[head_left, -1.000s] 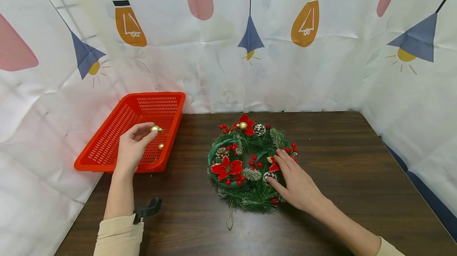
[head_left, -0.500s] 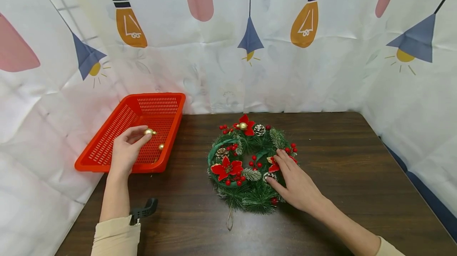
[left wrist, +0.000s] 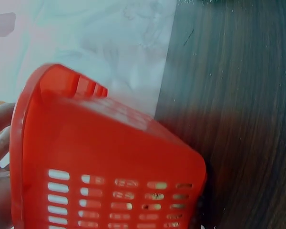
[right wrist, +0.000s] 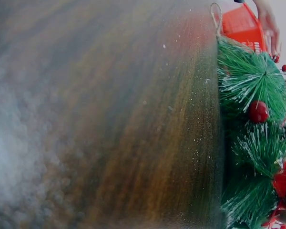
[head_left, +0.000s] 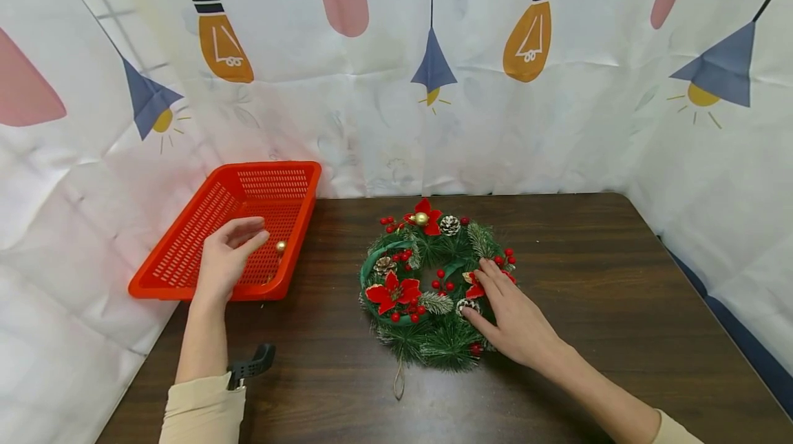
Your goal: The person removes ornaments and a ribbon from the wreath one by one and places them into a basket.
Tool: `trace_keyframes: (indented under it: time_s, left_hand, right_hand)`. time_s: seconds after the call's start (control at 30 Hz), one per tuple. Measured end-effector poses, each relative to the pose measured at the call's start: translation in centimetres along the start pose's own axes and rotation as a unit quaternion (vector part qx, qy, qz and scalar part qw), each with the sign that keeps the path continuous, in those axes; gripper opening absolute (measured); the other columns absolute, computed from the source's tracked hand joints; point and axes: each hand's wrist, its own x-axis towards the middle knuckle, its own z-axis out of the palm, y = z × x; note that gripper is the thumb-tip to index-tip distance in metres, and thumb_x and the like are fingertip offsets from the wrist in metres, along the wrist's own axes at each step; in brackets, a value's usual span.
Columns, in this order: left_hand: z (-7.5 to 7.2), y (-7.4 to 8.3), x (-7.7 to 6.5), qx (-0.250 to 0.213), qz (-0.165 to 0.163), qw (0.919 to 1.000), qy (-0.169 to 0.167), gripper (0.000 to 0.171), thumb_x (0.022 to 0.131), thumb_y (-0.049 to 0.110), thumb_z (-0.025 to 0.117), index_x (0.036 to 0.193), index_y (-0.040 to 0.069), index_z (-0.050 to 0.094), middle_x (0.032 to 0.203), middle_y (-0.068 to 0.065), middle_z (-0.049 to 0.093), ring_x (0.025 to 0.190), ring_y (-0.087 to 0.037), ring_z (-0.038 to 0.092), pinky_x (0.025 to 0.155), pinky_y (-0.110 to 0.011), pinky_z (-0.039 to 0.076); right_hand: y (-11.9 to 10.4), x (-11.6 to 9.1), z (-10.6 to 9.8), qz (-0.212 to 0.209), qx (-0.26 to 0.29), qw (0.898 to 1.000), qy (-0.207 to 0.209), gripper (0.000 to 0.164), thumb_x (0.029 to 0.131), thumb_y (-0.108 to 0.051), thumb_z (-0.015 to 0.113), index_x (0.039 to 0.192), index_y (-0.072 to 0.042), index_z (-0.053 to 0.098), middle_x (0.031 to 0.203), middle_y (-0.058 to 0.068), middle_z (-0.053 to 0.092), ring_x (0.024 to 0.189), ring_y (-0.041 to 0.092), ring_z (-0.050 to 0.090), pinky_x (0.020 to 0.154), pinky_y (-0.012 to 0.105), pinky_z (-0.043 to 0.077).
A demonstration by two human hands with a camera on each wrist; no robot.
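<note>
Wreath (head_left: 447, 337) lay under the relaxed right hand (head_left: 513, 316); the left hand (head_left: 224, 258), seemingly gripping nothing, hung over the left-side basket (head_left: 301, 229), whose gold ball (head_left: 281, 246) probably needed gentle pinching.

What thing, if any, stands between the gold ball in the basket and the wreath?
The red basket has a side wall standing between the gold ball and the wreath. Beyond it, nothing visible blocks the way across the tabletop.
</note>
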Motion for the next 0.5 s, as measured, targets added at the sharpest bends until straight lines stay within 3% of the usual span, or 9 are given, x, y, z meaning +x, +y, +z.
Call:
trace_keyframes:
  time_s: [0.3,0.5]
  left_hand:
    - [1.3,1.0,0.8,0.005,0.048,0.9985,-0.028,0.043,0.101,0.029,0.069,0.138,0.008,0.062,0.13,-0.004,0.064,0.114,-0.012,0.059,0.09,-0.012,0.048]
    - [2.3,2.3,1.2,0.012,0.064,0.9969,-0.045,0.046,0.101,0.031,0.069,0.138,0.005,0.062,0.133,-0.015,0.063,0.115,-0.016,0.059,0.089,-0.015,0.05]
  right_hand:
    - [0.1,0.0,-0.1,0.004,0.001,1.0,-0.006,0.08,0.102,-0.055,0.058,0.153,0.004,0.041,0.165,0.019,0.027,0.153,0.033,0.024,0.116,0.056,0.033]
    - [0.1,0.1,-0.1,0.007,0.004,1.0,-0.013,0.081,0.102,-0.056,0.057,0.154,0.003,0.041,0.166,0.018,0.026,0.153,0.032,0.022,0.117,0.055,0.032]
